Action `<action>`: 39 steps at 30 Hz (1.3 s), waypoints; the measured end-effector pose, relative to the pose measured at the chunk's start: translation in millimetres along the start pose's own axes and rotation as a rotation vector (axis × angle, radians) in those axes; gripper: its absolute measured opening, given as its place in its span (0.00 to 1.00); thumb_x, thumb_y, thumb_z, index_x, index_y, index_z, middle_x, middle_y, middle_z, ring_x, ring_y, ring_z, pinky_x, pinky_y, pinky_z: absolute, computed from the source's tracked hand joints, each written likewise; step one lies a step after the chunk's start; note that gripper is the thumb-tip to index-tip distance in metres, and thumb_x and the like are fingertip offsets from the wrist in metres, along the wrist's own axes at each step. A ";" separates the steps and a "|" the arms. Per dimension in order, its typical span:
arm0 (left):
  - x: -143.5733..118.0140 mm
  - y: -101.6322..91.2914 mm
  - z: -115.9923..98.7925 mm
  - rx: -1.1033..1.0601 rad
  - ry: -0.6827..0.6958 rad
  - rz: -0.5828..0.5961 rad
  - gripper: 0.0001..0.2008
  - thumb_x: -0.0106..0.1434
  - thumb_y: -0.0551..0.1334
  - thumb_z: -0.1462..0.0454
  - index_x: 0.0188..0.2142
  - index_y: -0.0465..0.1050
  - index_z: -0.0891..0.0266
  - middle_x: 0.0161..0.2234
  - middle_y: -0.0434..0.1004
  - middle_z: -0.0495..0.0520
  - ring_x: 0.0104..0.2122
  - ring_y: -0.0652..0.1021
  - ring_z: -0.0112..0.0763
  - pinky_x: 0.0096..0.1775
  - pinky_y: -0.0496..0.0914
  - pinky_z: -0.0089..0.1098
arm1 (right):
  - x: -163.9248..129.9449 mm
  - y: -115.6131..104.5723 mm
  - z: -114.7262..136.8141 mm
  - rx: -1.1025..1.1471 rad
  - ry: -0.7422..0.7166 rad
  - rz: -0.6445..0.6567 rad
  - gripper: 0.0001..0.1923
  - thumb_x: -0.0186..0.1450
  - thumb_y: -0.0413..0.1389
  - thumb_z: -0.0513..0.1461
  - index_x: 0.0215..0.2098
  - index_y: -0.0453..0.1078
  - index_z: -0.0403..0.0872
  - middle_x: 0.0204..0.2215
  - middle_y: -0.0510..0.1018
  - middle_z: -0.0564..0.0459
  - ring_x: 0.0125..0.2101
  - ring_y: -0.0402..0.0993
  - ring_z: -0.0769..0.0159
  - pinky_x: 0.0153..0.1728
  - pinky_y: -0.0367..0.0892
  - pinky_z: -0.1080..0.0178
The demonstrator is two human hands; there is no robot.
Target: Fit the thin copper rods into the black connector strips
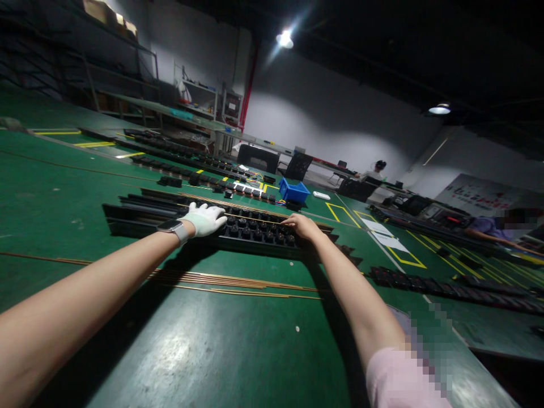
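My left hand (pixel 204 220), in a white glove, lies with its fingers stretched out across long black channel-shaped rails (pixel 140 217). Bare and pinched closed, my right hand (pixel 302 226) is over the right part of the same rails, with a thin brass-coloured rod (pixel 250 217) at its fingertips. This rod runs between the two hands, above a row of round black parts (pixel 257 233) set in the nearest rail. Several more brass-coloured rods (pixel 221 280) lie on the green tabletop (pixel 238 340) nearer to me.
Beyond the rails stands a blue bin (pixel 294 190), close to a line of small black modules (pixel 204 180). White sheets (pixel 385 235) and yellow tape outlines mark the table on the right. More black parts (pixel 450 289) lie there. Other people sit farther off at right.
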State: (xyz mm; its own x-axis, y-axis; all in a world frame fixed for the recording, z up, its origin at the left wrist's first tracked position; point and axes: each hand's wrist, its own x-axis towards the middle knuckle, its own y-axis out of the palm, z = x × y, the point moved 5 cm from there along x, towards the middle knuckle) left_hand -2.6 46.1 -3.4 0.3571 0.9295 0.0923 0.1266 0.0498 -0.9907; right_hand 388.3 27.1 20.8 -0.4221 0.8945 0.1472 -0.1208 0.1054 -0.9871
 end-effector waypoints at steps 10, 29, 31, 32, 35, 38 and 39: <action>2.5 1.8 2.2 0.003 0.000 -0.002 0.37 0.74 0.45 0.40 0.73 0.67 0.50 0.71 0.71 0.62 0.68 0.69 0.63 0.69 0.50 0.68 | -1.2 3.8 -0.9 0.064 0.006 -0.002 0.23 0.73 0.57 0.29 0.58 0.83 0.54 0.50 0.83 0.47 0.48 0.79 0.62 0.48 0.70 0.65; 6.3 5.6 4.6 0.032 0.030 0.004 0.35 0.75 0.44 0.43 0.76 0.61 0.44 0.75 0.66 0.60 0.69 0.68 0.62 0.68 0.51 0.70 | -6.5 -9.1 16.9 -0.023 0.117 0.036 0.24 0.71 0.58 0.29 0.60 0.83 0.54 0.53 0.86 0.46 0.53 0.82 0.54 0.51 0.72 0.63; 6.6 6.1 5.0 0.033 0.031 0.003 0.34 0.75 0.45 0.43 0.76 0.61 0.42 0.75 0.66 0.59 0.70 0.68 0.62 0.68 0.51 0.69 | -6.5 -9.4 18.3 -0.047 0.106 0.050 0.24 0.71 0.57 0.28 0.59 0.84 0.53 0.54 0.85 0.45 0.54 0.81 0.54 0.53 0.72 0.63; 6.7 6.2 5.2 0.033 0.029 0.003 0.34 0.75 0.45 0.43 0.76 0.61 0.41 0.75 0.65 0.59 0.70 0.68 0.62 0.68 0.51 0.69 | -6.4 -9.5 18.5 -0.048 0.100 0.059 0.25 0.71 0.57 0.28 0.59 0.83 0.53 0.54 0.85 0.45 0.54 0.81 0.55 0.53 0.72 0.64; 6.0 5.5 4.8 0.028 0.024 0.002 0.34 0.75 0.45 0.44 0.76 0.62 0.41 0.75 0.65 0.58 0.70 0.68 0.61 0.68 0.50 0.69 | -7.2 -9.8 17.3 -0.013 0.081 0.077 0.27 0.70 0.56 0.27 0.61 0.82 0.52 0.55 0.85 0.46 0.54 0.82 0.57 0.54 0.71 0.65; 4.4 3.4 3.2 0.024 0.012 0.013 0.34 0.75 0.45 0.44 0.76 0.61 0.42 0.75 0.65 0.58 0.70 0.68 0.63 0.68 0.50 0.71 | -9.6 -9.3 15.2 0.033 0.066 0.063 0.28 0.69 0.56 0.26 0.62 0.81 0.50 0.56 0.85 0.46 0.53 0.83 0.57 0.55 0.71 0.65; 3.7 2.5 2.4 0.025 0.009 0.019 0.34 0.75 0.45 0.44 0.76 0.61 0.43 0.75 0.65 0.58 0.70 0.67 0.63 0.68 0.50 0.71 | -10.4 -8.6 14.5 0.050 0.065 0.056 0.28 0.69 0.56 0.26 0.62 0.81 0.49 0.56 0.85 0.46 0.53 0.83 0.56 0.55 0.72 0.64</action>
State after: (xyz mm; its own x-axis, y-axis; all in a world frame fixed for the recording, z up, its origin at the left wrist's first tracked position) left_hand -3.1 50.5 -5.8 0.3678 0.9270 0.0739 0.0967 0.0410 -0.9945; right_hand 380.7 10.5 28.7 -0.3706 0.9248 0.0857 -0.1437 0.0341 -0.9890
